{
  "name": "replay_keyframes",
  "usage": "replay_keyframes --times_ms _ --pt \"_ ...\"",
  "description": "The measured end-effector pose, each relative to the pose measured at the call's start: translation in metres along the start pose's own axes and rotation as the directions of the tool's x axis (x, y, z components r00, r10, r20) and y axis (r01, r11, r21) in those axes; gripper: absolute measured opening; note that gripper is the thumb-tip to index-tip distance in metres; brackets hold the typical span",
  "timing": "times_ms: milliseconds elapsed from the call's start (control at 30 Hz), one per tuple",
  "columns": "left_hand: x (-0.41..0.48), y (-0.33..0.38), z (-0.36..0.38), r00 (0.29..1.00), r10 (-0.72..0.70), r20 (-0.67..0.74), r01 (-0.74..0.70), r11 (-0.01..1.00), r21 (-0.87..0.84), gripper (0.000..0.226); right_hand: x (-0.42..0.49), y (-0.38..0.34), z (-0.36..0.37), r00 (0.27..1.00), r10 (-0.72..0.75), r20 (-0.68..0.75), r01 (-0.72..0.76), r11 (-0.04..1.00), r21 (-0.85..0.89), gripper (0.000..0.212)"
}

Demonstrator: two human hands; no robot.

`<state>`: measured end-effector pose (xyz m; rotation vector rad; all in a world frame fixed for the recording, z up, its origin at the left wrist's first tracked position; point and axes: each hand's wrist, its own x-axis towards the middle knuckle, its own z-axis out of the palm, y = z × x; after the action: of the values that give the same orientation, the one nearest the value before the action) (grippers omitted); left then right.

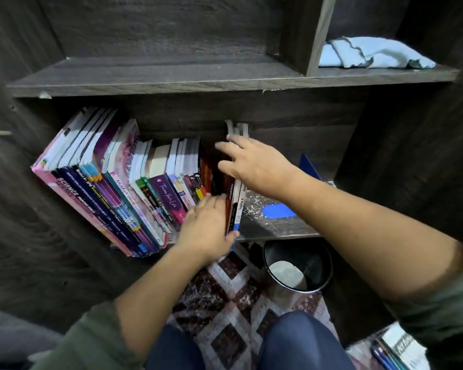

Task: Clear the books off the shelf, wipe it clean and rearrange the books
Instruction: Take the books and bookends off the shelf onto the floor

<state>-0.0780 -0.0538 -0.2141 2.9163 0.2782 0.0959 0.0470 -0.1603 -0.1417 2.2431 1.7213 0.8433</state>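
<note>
Lifting out the end books as one bundle looks to be the step in hand, since the row of books stands on the lower shelf and none of it is cleared yet. The right grip reaches over the tops of that bundle with its fingers hooked down on the far left side. The hand is blurred, so I judge rather than see that it is grasping them. The left grip is released: it lies flat against the lower spines, fingers fairly straight, thumb at the foot of the outermost book.

To do this well, squeeze the bundle from both sides before pulling, because thin paperbacks slip out of the middle. Draw it straight toward the body and keep the foot supported from below. The remaining books lean left against the cabinet wall, so they should stay put once the bundle leaves.

The books are mostly slim paperbacks with bright pink, purple and blue spines, packed tight and tilted left. The end books are taller, with white and dark red spines. To their right the bare shelf board carries pale litter and a blue patch. A light blue cloth lies folded in the upper right compartment, within reach for wiping. A dark bin stands on the patterned rug below.
</note>
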Motion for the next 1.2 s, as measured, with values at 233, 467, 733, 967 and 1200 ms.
replay_keyframes --times_ms 233,467,733,967,1200 --pt "0.021 0.035 0.056 0.974 -0.198 -0.112 0.157 0.943 -0.295 0.088 -0.04 0.008 0.007 0.986 0.156 0.064 -0.166 0.962 0.218 0.03" --pt "0.045 0.041 0.078 0.934 -0.336 -0.119 0.303 0.925 -0.23 0.085 -0.062 0.013 0.017 0.975 0.199 0.099 -0.219 0.936 0.276 0.038" --pt "0.04 0.026 0.103 0.891 -0.447 -0.076 0.33 0.756 -0.565 0.075 -0.073 0.023 0.035 0.975 0.184 -0.122 -0.149 0.956 0.252 0.033" --pt "0.028 0.013 0.03 0.825 -0.295 -0.481 0.042 0.882 -0.469 0.072 -0.083 0.032 -0.018 0.83 0.345 -0.438 -0.236 0.929 0.284 0.021" --pt "0.005 0.015 -0.08 0.833 0.297 -0.467 -0.187 0.945 0.268 0.062 -0.124 0.007 -0.077 0.667 0.743 -0.045 -0.738 0.668 0.096 0.035"
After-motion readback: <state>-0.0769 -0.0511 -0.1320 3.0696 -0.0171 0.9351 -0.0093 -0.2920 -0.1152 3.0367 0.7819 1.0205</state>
